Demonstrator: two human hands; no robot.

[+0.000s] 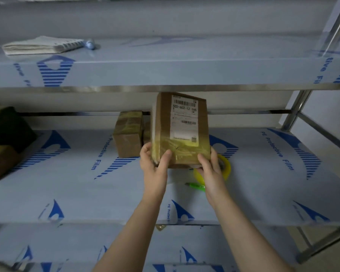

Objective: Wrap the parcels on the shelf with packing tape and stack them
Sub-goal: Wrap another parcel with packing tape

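Left hand [155, 166] and right hand [210, 168] grip the parcel [182, 130] by its taped lower end; best press the tape flat with both thumbs; then stack it squarely.

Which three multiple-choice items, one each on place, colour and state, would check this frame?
1. Where is the tape roll? A: upper shelf. B: middle shelf, behind the right hand. C: floor.
2. What colour is the tape roll? A: yellow. B: red. C: black.
3. How is the labelled parcel held? A: lying untouched. B: gripped by both hands. C: by one hand alone.
Answers: 1 B, the roll shows just past the right hand; 2 A, its rim is yellow; 3 B, left hand and right hand clasp its lower end.
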